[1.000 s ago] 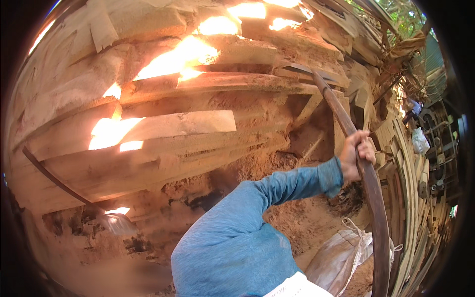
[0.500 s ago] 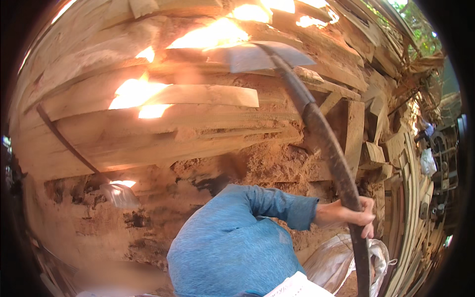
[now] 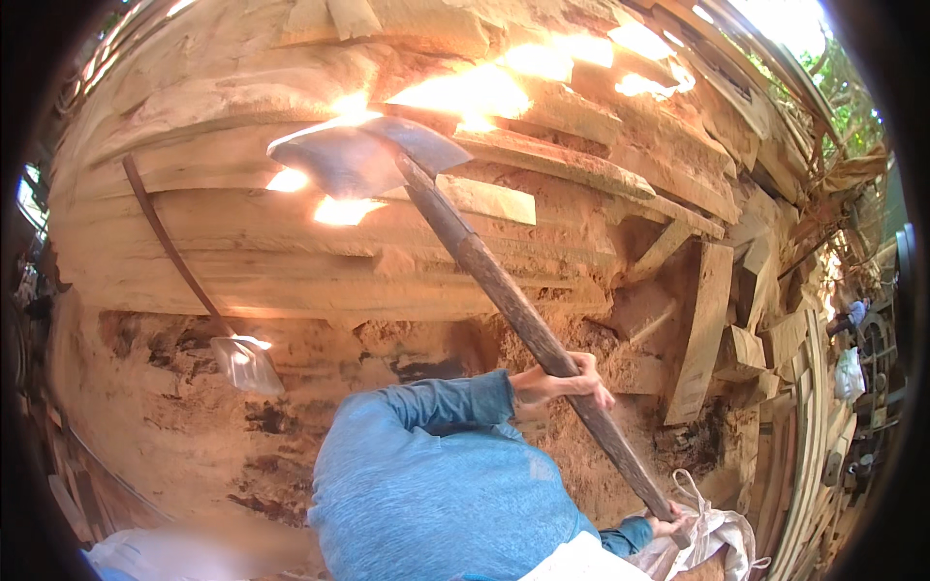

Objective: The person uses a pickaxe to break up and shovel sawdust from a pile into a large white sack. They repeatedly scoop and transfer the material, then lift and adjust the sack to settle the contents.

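A long-handled shovel (image 3: pixel 513 300) slants from the lower right up to the upper middle. Its wide metal blade (image 3: pixel 354 160) is raised in front of the stacked planks. My left hand (image 3: pixel 562 381), in a blue sleeve, wraps around the middle of the wooden handle. Lower down, close to the handle's end, my right hand (image 3: pixel 666 524) also grips it. A white woven sack (image 3: pixel 722 537) sits beside my right hand, partly behind it. No load can be made out on the blade.
A second shovel (image 3: pixel 247 363) with a pale square blade lies at the left. Long planks (image 3: pixel 203 261) run across the far side, dusted with sawdust. Short boards (image 3: pixel 699 329) lean at the right, near a stack of narrow strips (image 3: pixel 809 416). Bright sun patches glare on the wood.
The shovel blade has swung left and slightly down. My left hand has moved left and up with the handle. My right hand has come into view at the handle's lower end.
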The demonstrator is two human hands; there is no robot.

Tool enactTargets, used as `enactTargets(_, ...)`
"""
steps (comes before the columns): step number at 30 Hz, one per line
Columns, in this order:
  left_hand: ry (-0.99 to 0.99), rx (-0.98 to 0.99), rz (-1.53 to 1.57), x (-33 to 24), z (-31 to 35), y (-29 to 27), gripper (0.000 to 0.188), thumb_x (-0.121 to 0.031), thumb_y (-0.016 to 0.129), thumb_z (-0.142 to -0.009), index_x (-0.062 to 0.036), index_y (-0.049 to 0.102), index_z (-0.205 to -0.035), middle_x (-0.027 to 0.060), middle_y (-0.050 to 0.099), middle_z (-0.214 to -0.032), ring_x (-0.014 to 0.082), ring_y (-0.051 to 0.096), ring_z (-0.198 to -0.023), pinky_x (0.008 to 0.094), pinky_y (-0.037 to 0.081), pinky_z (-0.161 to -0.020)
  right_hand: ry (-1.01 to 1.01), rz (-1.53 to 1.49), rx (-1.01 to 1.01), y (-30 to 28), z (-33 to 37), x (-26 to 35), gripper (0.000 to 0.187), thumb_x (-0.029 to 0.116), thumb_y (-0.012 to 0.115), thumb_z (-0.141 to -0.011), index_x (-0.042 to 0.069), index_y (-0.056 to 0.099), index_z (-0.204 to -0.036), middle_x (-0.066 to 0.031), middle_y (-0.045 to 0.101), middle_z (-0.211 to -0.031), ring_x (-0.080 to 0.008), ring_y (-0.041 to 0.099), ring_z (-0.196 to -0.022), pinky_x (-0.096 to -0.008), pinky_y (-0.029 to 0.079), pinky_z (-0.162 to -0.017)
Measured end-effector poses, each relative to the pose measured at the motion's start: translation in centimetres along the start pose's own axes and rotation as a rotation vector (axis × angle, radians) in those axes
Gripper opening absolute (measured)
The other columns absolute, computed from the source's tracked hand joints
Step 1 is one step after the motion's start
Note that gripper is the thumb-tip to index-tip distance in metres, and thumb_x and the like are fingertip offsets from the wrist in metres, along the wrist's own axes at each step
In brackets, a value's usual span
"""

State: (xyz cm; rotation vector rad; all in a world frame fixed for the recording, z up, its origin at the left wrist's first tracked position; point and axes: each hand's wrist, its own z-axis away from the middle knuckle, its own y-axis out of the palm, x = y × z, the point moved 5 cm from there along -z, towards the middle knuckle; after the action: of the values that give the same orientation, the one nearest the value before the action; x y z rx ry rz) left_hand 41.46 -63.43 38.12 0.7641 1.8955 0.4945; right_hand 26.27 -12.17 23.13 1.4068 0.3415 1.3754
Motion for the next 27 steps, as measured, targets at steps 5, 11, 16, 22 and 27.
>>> enactTargets(5, -0.07, -0.018, -0.132, 1.0, 2.3, -3.8, 0.018, -0.018, 0.054, -0.094, -0.0078, 0.049, -0.08, 0.0121, 0.066, -0.092, 0.0267, 0.06, -0.105, 0.0448, 0.045, -0.093, -0.035, -0.122, 0.063, -3.5, 1.2, -5.2, 0.03, 0.021, 0.064, -0.083, 0.01, 0.042, -0.066, 0.0008, 0.042, -0.06, -0.0118, 0.043, -0.05, -0.0244, 0.039, -0.045)
enactTargets(11, -0.121, -0.056, -0.215, 2.1, 3.9, -5.2, 0.019, -0.022, 0.053, -0.095, -0.0086, 0.052, -0.081, 0.0115, 0.067, -0.097, 0.0214, 0.061, -0.102, 0.0336, 0.046, -0.084, 0.164, -0.256, 0.057, -7.5, 0.5, -8.5, 0.033, 0.016, 0.064, -0.084, 0.013, 0.039, -0.062, 0.0032, 0.039, -0.057, -0.01, 0.042, -0.05, -0.0236, 0.038, -0.046)
enactTargets(16, -0.212, -0.146, -0.238, 2.5, 4.3, -6.0, 0.023, -0.024, 0.055, -0.093, -0.0083, 0.051, -0.077, 0.0145, 0.065, -0.1, 0.0259, 0.059, -0.106, 0.0417, 0.045, -0.092, 0.154, -0.239, 0.047, -8.5, -1.0, -9.3, 0.035, 0.017, 0.063, -0.085, 0.013, 0.038, -0.06, 0.0036, 0.039, -0.056, -0.0096, 0.041, -0.047, -0.0241, 0.039, -0.044)
enactTargets(22, -0.189, -0.074, -0.282, 3.0, 4.8, -4.7, 0.023, -0.025, 0.055, -0.093, -0.0093, 0.052, -0.077, 0.0142, 0.066, -0.103, 0.0243, 0.058, -0.107, 0.0391, 0.044, -0.092, 0.114, -0.219, 0.008, -8.2, -1.2, -6.9, 0.037, 0.02, 0.063, -0.085, 0.016, 0.038, -0.058, 0.0055, 0.038, -0.052, -0.0078, 0.04, -0.042, -0.0227, 0.04, -0.04)
enactTargets(27, -0.181, -0.228, -0.307, 1.9, 3.8, -7.9, 0.024, -0.026, 0.056, -0.092, -0.0109, 0.053, -0.074, 0.0128, 0.068, -0.094, 0.0257, 0.062, -0.1, 0.0434, 0.046, -0.089, 0.136, -0.213, 0.033, -5.8, 0.6, -10.0, 0.035, 0.017, 0.062, -0.084, 0.015, 0.037, -0.06, 0.0049, 0.039, -0.055, -0.0073, 0.041, -0.047, -0.0213, 0.039, -0.041)
